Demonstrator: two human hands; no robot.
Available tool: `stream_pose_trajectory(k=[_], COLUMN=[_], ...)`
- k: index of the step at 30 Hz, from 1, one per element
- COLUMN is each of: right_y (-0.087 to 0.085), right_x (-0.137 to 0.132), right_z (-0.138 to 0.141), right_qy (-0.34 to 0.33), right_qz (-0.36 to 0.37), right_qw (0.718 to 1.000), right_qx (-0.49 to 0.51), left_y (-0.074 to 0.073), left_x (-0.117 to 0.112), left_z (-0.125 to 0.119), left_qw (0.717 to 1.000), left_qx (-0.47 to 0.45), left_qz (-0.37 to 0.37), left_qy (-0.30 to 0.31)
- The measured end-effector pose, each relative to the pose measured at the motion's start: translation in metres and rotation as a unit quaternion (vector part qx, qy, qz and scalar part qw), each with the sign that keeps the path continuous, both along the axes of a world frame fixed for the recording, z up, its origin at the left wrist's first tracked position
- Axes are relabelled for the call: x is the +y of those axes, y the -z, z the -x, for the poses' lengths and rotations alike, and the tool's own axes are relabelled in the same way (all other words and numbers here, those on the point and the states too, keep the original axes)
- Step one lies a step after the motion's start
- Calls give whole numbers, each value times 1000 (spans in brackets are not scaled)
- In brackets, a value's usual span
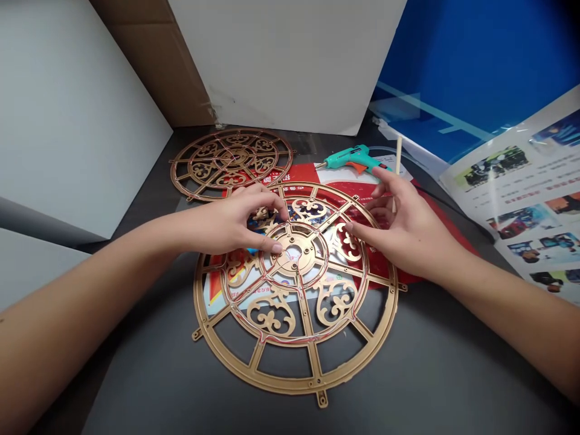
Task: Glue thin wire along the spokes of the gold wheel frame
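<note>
Head view: gold fretwork wheel [272, 317] flat on dark table [435, 374], over red printed sheet [385, 266]. Left hand [226, 220] curled over hub, grip unclear; right hand [408, 232] open, fingertip on spoke. Second wheel [231, 158], teal glue gun [348, 158] beyond.

head-worn view, facing forward and down, close above the left hand [229, 220], right hand [405, 232]
</note>
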State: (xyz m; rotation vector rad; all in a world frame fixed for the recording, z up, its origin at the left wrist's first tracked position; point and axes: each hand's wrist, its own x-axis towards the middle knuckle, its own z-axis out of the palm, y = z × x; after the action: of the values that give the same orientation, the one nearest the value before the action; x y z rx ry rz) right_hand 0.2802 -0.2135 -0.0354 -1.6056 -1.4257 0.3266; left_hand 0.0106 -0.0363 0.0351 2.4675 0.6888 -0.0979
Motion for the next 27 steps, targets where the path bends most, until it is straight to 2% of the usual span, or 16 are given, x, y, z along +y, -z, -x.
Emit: stream_pose_trajectory(k=[6, 13, 15, 22, 27], right_y=[3, -7, -7, 6, 0], right_x=[0, -1, -1, 1, -2], right_z=[-1, 5, 5, -3, 0], right_qy=[8, 31, 36, 42, 43], right_qz=[-33, 26, 24, -11, 21], right_qw=[999, 998, 997, 999, 998], right_qx=[-5, 49, 59, 12, -48], left_y=[2, 0, 0, -1, -4], left_x=[-14, -30, -32, -44, -48], left_z=[-5, -12, -14, -22, -25], left_qw=[999, 997, 997, 992, 990], left_qx=[7, 11, 10, 21, 19], left_qz=[-15, -30, -26, -28, -33], left_qy=[-38, -63, -71, -124, -133])
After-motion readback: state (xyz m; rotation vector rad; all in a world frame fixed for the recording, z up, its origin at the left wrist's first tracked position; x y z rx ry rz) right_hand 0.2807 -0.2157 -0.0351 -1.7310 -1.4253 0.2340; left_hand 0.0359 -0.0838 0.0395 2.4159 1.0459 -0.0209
